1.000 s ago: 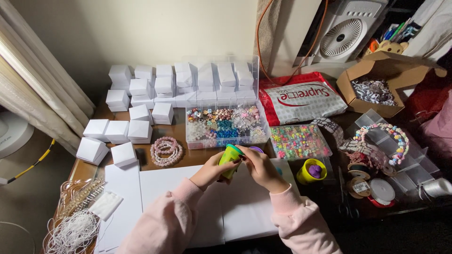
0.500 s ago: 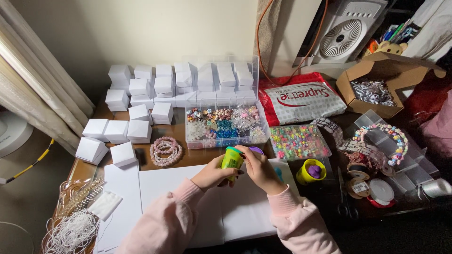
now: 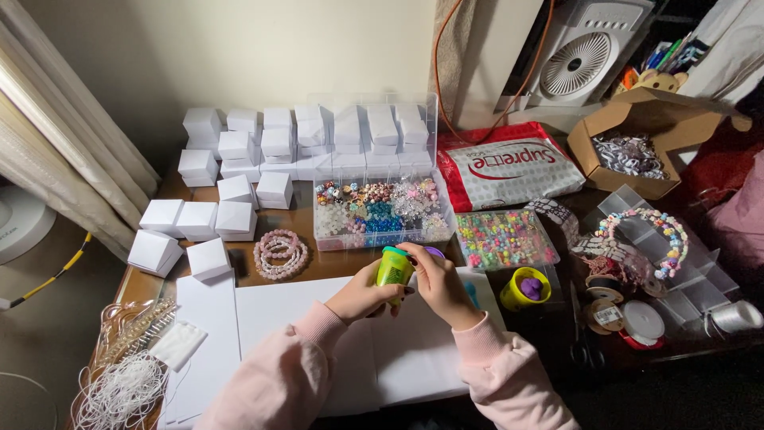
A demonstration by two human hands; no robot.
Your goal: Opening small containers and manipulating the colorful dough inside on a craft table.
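Observation:
My left hand [image 3: 362, 293] grips a small lime-green tub [image 3: 394, 267] upright over the white sheets [image 3: 278, 310] at the table's front. My right hand [image 3: 438, 283] sits on the tub's teal rim, with fingers curled around a purple lump [image 3: 434, 252] at the top. Both sleeves are pink. Just behind the hands stands a clear divided bead box [image 3: 382, 211]. A yellow tub [image 3: 525, 288] with purple putty in it stands to the right of my right hand.
Many white folded boxes [image 3: 239, 191] fill the back left. Pink bead bracelets [image 3: 280, 253] lie left of the hands. A flat tray of coloured beads [image 3: 503, 237], scissors [image 3: 579, 334], cord spools [image 3: 637, 318], a cardboard box [image 3: 637, 143] and a red-white bag [image 3: 509, 166] crowd the right.
Both hands with the green tub have shifted slightly right and up. My right hand has closed in over the tub's top.

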